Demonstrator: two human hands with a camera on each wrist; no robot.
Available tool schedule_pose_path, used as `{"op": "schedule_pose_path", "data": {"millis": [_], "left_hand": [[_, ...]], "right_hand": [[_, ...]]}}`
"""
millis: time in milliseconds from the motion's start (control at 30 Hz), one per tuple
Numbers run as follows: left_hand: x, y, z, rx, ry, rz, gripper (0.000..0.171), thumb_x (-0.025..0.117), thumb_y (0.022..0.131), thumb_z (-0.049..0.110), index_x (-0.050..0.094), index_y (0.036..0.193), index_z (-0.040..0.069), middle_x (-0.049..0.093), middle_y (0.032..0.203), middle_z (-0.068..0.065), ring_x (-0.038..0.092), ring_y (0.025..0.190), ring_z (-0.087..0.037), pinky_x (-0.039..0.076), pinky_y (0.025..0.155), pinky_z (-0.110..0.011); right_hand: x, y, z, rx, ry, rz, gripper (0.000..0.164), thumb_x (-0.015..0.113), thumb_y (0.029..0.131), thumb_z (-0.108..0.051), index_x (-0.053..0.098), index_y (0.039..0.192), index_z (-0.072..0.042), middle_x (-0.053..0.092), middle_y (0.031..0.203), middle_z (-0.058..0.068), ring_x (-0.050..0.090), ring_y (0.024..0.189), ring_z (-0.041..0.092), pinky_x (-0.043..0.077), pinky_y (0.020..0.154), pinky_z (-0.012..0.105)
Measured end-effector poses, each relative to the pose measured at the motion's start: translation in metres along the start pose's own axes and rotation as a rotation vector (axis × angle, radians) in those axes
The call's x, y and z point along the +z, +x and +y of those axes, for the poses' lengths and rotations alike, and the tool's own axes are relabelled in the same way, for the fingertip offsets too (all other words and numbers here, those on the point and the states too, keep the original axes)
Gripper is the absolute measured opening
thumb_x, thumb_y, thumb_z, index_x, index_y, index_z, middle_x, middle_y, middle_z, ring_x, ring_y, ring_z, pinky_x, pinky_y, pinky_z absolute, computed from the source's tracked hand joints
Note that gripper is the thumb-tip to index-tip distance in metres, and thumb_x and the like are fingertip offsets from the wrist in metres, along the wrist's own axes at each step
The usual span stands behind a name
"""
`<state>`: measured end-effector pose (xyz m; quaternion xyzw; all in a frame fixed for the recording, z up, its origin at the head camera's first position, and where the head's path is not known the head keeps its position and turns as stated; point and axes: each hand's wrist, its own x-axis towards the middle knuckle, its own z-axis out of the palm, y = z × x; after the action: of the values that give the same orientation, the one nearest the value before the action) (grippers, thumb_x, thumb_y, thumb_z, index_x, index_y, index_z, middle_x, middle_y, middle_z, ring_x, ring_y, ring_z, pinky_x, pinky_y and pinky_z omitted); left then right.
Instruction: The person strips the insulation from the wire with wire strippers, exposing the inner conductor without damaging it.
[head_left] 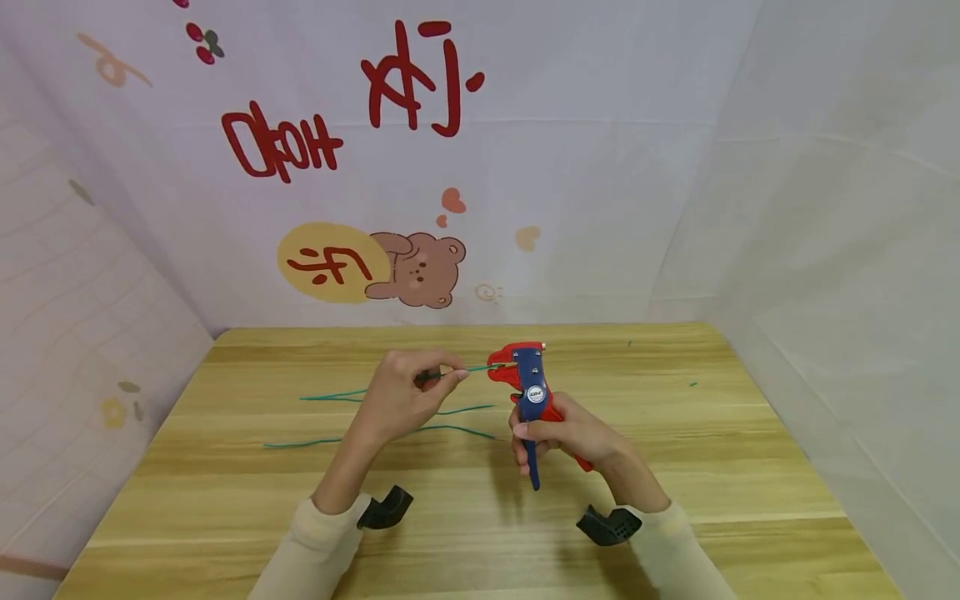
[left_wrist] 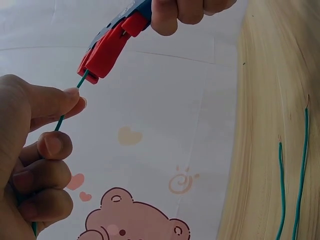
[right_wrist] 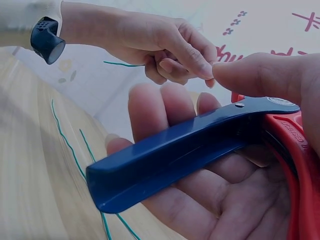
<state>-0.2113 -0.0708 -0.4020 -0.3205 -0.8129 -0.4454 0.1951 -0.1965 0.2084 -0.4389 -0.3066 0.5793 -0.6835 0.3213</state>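
Thumb and forefinger of my left hand (head_left: 405, 393) pinch a thin green wire (left_wrist: 84, 78). Its tail runs down through the curled lower fingers in the left wrist view. The wire's far end enters the red jaws of a blue and red wire stripper (head_left: 532, 408), where its tip is hidden in the left wrist view. My right hand (head_left: 566, 432) grips the stripper above the table, head upward. In the right wrist view, fingers lie behind its blue handle (right_wrist: 150, 155), with the red handle (right_wrist: 295, 165) against the palm; the two handles stand spread apart.
Two green wires (left_wrist: 300, 190) with bare copper ends lie on the wooden table (head_left: 465, 533), partly behind my left forearm. Tiny green scraps (head_left: 693, 384) lie at the right. A printed white cloth (head_left: 600, 167) hangs along the table's back edge, with more cloth at both sides.
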Motion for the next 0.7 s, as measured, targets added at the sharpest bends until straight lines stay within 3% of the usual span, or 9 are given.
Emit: {"op": "schedule_pose_path", "data": {"millis": [300,700], "left_hand": [[-0.0011,-0.0012,0.0023,-0.014,0.013,-0.02,0.006,0.075,0.095,0.018,0.079,0.091,0.02,0.044,0.057,0.009,0.037,0.051,-0.005,0.029,0.05,-0.02],[-0.0005,-0.0011,0.0032,-0.011,0.004,-0.017,0.005,0.076,0.094,0.018,0.08,0.092,0.017,0.047,0.059,0.009,0.037,0.053,-0.004,0.03,0.051,-0.02]], "right_hand": [[0.0028,0.0016,0.0003,-0.008,0.0,0.014,0.007,0.052,0.103,-0.005,0.055,0.103,0.001,0.068,0.081,0.003,0.071,0.07,0.018,0.062,0.07,0.039],[0.0022,0.0031,0.0035,-0.016,-0.005,0.021,0.007,0.051,0.103,-0.003,0.055,0.102,0.003,0.067,0.081,0.003,0.07,0.069,0.017,0.062,0.069,0.039]]}}
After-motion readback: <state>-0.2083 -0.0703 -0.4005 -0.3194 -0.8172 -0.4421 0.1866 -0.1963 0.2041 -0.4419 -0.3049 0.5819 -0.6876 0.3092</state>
